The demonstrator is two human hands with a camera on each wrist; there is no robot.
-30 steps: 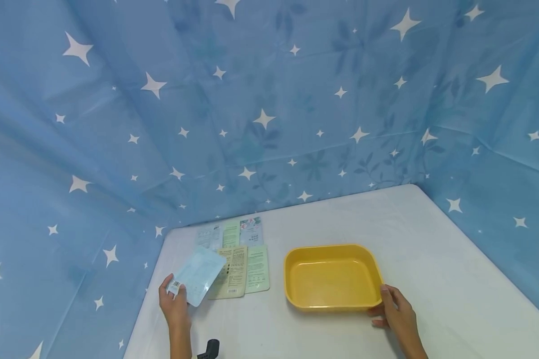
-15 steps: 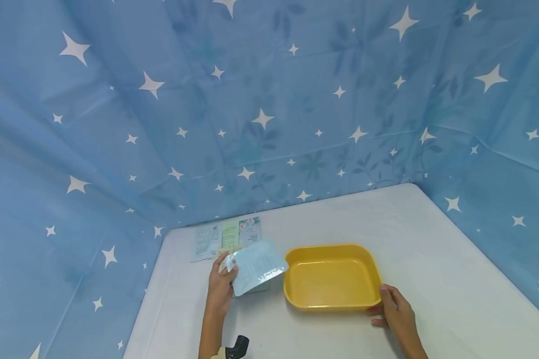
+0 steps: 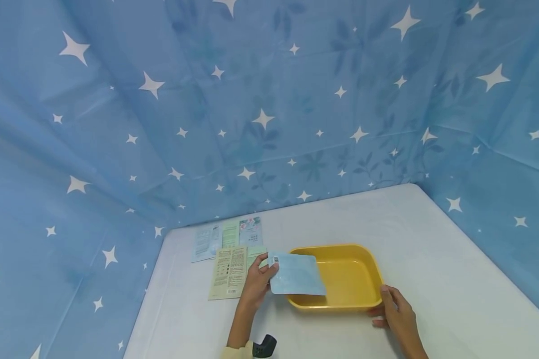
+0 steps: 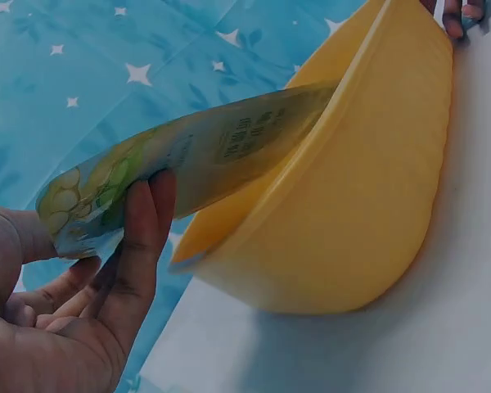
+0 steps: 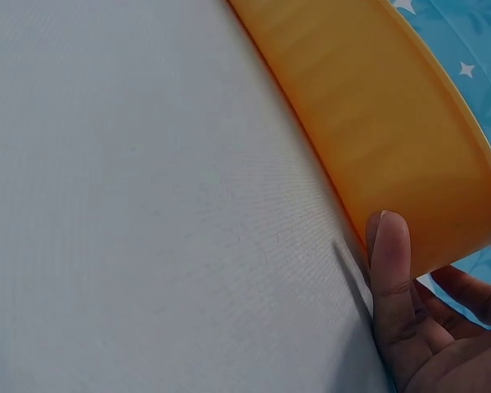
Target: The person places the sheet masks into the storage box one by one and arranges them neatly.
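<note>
My left hand [image 3: 257, 284] pinches one end of a light blue face mask packet [image 3: 298, 275] between thumb and fingers. The packet's free end reaches over the left rim of a yellow plastic tray [image 3: 348, 305]. In the left wrist view the packet [image 4: 245, 143] shows a printed underside with green, slice-like pictures, and its far end dips behind the tray's wall [image 4: 352, 205]. At the tray's near right corner, my right hand [image 3: 397, 314] holds the side. The right wrist view has that hand [image 5: 425, 319] with its thumb against the outer wall and other fingers round the corner.
Left of the tray lie a beige packet [image 3: 230, 271] and a pale green packet [image 3: 255, 254], partly behind my left hand. Behind them are a light blue packet [image 3: 205, 243], a green one [image 3: 230, 233] and a floral one [image 3: 250, 231]. A starry blue curtain [image 3: 269, 149] backs the white table [image 3: 453, 279].
My left hand has carried the light blue packet rightward from beside the other packets to over the tray's left part. The right hand and the tray have stayed in place.
</note>
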